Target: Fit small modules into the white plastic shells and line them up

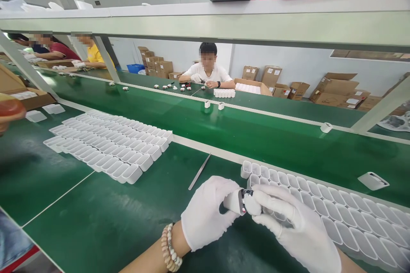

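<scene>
White-gloved, my left hand (pixel 211 211) grips a white plastic housing (pixel 233 201) near the front centre. Opposite it, my right hand (pixel 285 217), also gloved, pinches a small white and dark part (pixel 251 201) at the housing's open end. The two pieces meet between my fingertips, and how far one sits in the other cannot be made out. Metal tweezers (pixel 200 171) lie on the green table behind my left hand. Rows of white open cups (pixel 333 209) stand to the right, partly hidden by my right hand.
More rows of white cups (pixel 109 143) fill the left of the table. A green conveyor belt (pixel 272 130) runs across, carrying a few white pieces. Beyond it a person (pixel 208 68) handles small parts. A shelf beam (pixel 205 25) spans above, and an orange shape intrudes at far left.
</scene>
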### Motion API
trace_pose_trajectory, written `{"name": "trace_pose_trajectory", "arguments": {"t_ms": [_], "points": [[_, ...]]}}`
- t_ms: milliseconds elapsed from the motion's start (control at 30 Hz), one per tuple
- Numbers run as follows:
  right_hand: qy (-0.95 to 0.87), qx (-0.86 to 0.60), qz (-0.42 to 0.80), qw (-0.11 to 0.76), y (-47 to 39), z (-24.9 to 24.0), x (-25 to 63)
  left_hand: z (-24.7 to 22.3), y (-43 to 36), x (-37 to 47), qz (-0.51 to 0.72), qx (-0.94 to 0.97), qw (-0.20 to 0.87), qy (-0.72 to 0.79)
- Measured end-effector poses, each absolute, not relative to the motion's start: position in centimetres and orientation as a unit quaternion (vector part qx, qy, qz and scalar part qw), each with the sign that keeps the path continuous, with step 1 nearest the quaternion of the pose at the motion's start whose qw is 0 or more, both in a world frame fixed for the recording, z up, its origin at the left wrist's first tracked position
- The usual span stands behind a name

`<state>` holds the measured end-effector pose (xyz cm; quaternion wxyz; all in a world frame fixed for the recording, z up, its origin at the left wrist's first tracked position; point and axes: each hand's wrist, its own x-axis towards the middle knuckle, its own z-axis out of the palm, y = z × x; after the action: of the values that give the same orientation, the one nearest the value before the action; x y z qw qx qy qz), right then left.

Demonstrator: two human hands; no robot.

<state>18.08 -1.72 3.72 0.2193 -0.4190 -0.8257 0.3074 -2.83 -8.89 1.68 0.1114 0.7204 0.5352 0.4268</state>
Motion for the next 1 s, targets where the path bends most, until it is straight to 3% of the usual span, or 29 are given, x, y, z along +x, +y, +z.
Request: {"name": "trace_pose_trajectory", "arguments": {"t_ms": [233, 400, 1000], "points": [[-0.880, -0.325, 0.190, 0.289, -1.9, 3.6, 17.8, 2.0, -9.0, -2.7, 0.423, 0.716, 0.131, 0.540], [-0.916, -0.266, 0.090, 0.286, -1.9, 3.0, 17.9, 2.1, -9.0, -2.5, 0.409, 0.710, 0.150, 0.554], [-0.938, -0.222, 0.011, 0.266, -1.7, 2.8, 17.5, 1.4, -9.0, -2.4, 0.417, 0.703, 0.164, 0.552]]}}
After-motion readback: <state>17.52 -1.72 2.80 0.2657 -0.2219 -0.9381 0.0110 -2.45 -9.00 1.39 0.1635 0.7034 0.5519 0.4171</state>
